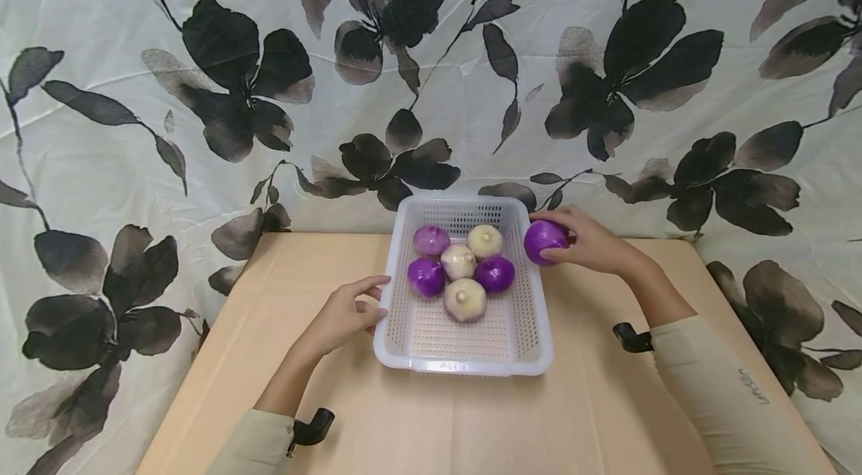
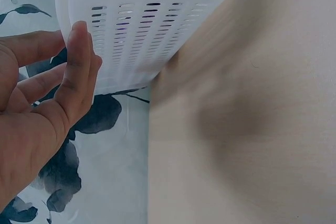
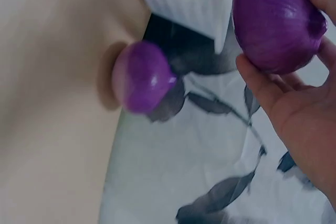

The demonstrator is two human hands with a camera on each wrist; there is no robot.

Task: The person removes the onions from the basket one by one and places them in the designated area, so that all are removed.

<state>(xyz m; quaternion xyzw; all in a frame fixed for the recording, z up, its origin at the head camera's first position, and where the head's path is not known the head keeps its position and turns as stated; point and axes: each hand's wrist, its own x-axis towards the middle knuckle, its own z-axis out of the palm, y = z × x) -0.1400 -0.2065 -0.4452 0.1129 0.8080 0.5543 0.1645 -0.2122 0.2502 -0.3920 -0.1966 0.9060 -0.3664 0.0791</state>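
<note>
In the head view my right hand (image 1: pixel 591 241) holds a purple onion (image 1: pixel 544 241) just outside the right rim of a white plastic basket (image 1: pixel 465 349). The right wrist view shows the fingers and thumb curled round this onion (image 3: pixel 283 22). Lower down, another purple onion (image 3: pixel 142 77) sits on the table, apart from the hand. My left hand (image 1: pixel 346 316) is at the basket's left side, and the left wrist view shows its fingers gripping the rim (image 2: pixel 62 3). Inside the basket lie three purple onions (image 1: pixel 426 277) and three pale peeled onions (image 1: pixel 465 300).
The basket stands on a light wooden table (image 1: pixel 323 415). Behind the table and along its sides hangs a white cloth (image 1: pixel 498 161) with dark printed flowers. Black wrist straps (image 1: pixel 313 427) are on both forearms.
</note>
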